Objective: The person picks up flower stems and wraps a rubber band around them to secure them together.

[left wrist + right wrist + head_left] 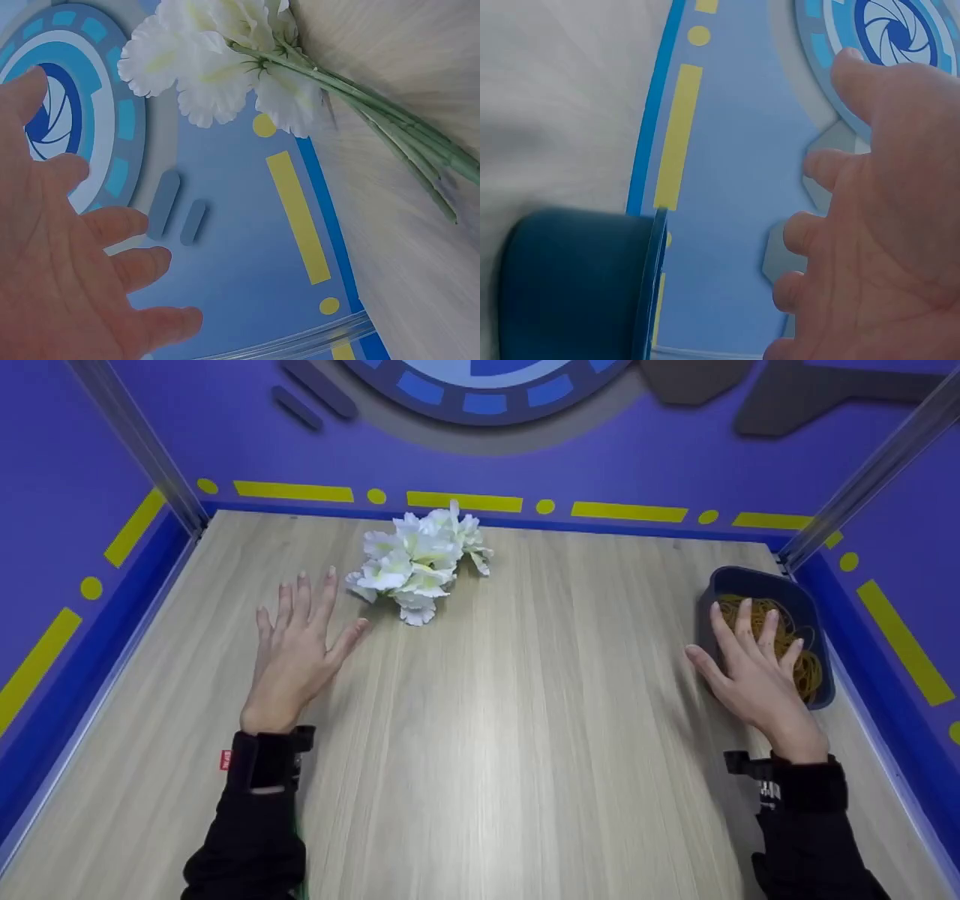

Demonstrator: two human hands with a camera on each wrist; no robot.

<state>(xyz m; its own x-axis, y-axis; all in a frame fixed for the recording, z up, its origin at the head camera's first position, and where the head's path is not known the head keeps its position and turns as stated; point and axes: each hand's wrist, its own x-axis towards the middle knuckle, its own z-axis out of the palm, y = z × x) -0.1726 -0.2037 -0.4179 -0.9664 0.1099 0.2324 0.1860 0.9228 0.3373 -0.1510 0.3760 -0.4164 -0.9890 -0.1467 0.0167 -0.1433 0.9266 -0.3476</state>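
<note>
Frilly white, fabric-like flowers (424, 559) look light and easily crushed, so their slim green stems (390, 112) seem the best hold; left hand (296, 660) and right hand (759, 682) have fingers spread apart.

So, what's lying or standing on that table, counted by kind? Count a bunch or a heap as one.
Bunch of white flowers: 1
Dark blue tub: 1
Heap of yellowish-brown bands, inside the tub: 1
Total: 3

Tub (827, 679) and bands (808, 675) partly hidden behind the right fingers (726, 631)
</note>
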